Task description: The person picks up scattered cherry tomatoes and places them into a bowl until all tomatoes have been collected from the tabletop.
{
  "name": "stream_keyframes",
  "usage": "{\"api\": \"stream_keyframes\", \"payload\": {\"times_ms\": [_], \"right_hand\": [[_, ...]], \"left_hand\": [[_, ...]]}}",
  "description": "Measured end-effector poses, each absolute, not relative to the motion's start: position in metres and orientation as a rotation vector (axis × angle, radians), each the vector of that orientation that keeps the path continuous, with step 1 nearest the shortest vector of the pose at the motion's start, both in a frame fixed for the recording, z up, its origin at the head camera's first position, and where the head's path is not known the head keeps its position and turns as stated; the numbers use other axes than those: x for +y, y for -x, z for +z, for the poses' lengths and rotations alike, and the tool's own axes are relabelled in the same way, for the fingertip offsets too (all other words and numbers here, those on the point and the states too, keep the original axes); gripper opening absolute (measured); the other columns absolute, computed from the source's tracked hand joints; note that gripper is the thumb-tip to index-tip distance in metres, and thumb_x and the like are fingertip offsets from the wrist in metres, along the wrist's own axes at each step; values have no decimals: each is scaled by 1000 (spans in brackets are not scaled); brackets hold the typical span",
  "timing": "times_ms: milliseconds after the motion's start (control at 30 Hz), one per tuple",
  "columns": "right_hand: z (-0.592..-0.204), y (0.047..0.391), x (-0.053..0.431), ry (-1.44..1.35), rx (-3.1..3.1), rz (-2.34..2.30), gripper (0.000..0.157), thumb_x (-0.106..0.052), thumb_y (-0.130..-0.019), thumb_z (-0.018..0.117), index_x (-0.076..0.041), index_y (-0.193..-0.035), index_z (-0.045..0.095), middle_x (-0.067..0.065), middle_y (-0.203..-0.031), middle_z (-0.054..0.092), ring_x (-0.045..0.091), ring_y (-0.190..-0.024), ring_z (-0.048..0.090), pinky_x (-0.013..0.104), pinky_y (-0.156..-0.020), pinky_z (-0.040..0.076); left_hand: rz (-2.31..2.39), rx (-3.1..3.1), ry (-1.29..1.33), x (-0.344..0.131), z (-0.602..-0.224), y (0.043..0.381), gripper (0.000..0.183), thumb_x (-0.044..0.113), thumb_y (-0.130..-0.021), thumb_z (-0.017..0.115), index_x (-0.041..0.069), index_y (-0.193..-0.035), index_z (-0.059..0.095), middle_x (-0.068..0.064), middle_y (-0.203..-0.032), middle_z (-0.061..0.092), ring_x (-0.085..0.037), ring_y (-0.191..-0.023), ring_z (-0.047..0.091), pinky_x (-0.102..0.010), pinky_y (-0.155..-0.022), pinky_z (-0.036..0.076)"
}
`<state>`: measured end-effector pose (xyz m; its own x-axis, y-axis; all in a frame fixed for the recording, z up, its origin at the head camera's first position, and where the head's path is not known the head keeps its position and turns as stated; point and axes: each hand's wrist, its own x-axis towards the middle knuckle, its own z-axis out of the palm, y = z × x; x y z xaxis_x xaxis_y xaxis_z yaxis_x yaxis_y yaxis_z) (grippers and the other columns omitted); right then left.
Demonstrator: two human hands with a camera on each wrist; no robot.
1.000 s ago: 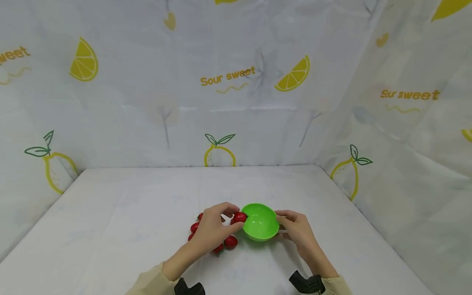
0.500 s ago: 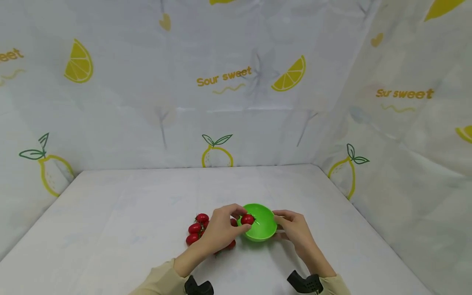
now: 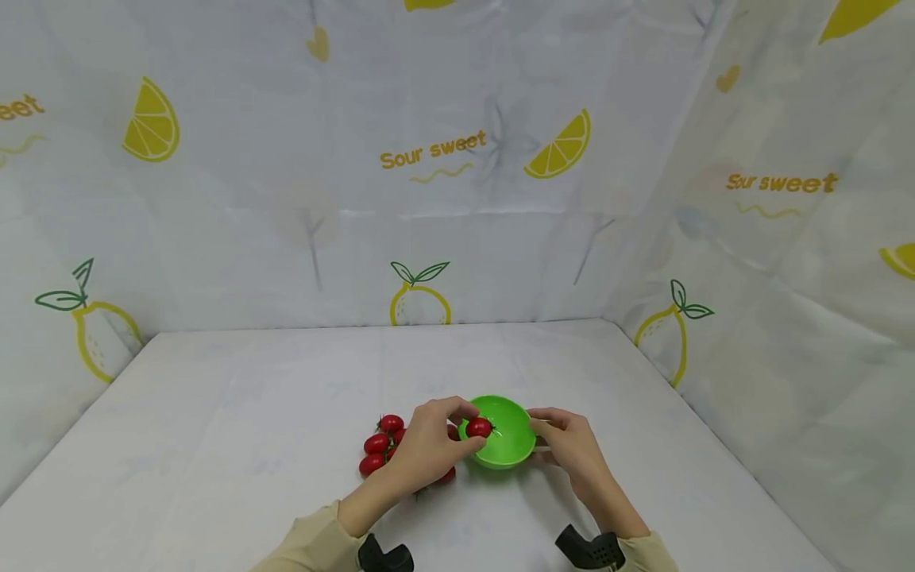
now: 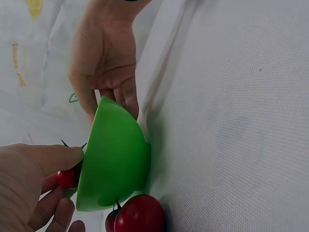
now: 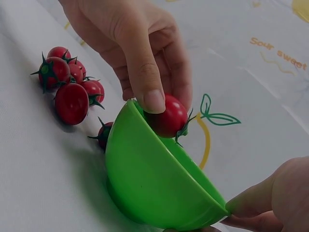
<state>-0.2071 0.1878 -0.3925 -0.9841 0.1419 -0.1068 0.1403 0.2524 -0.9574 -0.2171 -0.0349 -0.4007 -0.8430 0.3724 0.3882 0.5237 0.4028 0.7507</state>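
Note:
My left hand (image 3: 432, 441) pinches a red cherry tomato (image 5: 169, 117) with a green calyx between thumb and fingers. That tomato is at the left rim of a green bowl (image 3: 511, 441), partly inside the opening. On the bowl's other side my right hand (image 3: 575, 449) holds it at the rim, thumb above and fingers beneath. The bowl stands upright on the white tabletop; in the head view no tomato shows on its visible inner floor. Several more cherry tomatoes (image 5: 72, 104) lie in a cluster left of the bowl, partly hidden behind my left hand in the head view.
The table (image 3: 236, 429) has a white cloth over it. A white curtain (image 3: 300, 183) printed with lemons and lettering hangs behind and along the sides. One loose tomato (image 4: 140, 214) lies right beside the bowl's foot.
My left hand has moved right with the tomato, from beside the bowl to over its left rim, uncovering more of the cluster. The right hand keeps its hold on the bowl.

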Motion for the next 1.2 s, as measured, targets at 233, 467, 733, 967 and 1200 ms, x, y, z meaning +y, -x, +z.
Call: {"api": "stream_keyframes", "payload": {"times_ms": [233, 467, 733, 967, 1200], "right_hand": [[-394, 208, 188, 280, -2492, 1887, 26, -9, -96, 58, 4, -118, 65, 14, -108, 66, 23, -89, 65, 37, -71, 56], [-394, 209, 188, 264, -2489, 1889, 26, -9, -96, 59, 4, -117, 66, 14, -106, 66, 23, -89, 66, 37, -71, 56], [-394, 209, 188, 280, -2500, 1875, 26, -10, -96, 59, 3, -118, 66, 13, -107, 66, 23, -88, 65, 38, -72, 56], [-394, 208, 188, 279, -2497, 1893, 27, -10, -97, 58, 4, -119, 65, 14, -109, 66, 24, -90, 65, 38, -73, 56], [-394, 209, 188, 281, -2488, 1905, 27, -9, -96, 59, 4, -119, 65, 14, -106, 67, 24, -87, 66, 38, -72, 56]], "left_hand": [[-1406, -2488, 793, -36, -402, 218, 29, 14, -84, 80, 3, -108, 69, 0, -101, 69, -13, -83, 60, -27, -70, 51], [-1388, -2506, 769, -37, -401, 218, 29, 14, -84, 79, 3, -108, 69, -4, -102, 69, -19, -88, 61, -29, -73, 51], [-1363, -2455, 684, -48, -393, 209, 32, 16, -81, 81, 6, -110, 69, -3, -107, 68, -21, -95, 58, -36, -78, 47], [-1453, -2425, 359, -85, -388, 188, 31, 13, -78, 83, 13, -106, 70, 1, -97, 66, -19, -85, 59, -33, -69, 52], [-1450, -2458, 29, -128, -393, 166, 33, 21, -82, 82, 13, -111, 70, 0, -109, 68, -22, -98, 60, -36, -80, 49]]}}
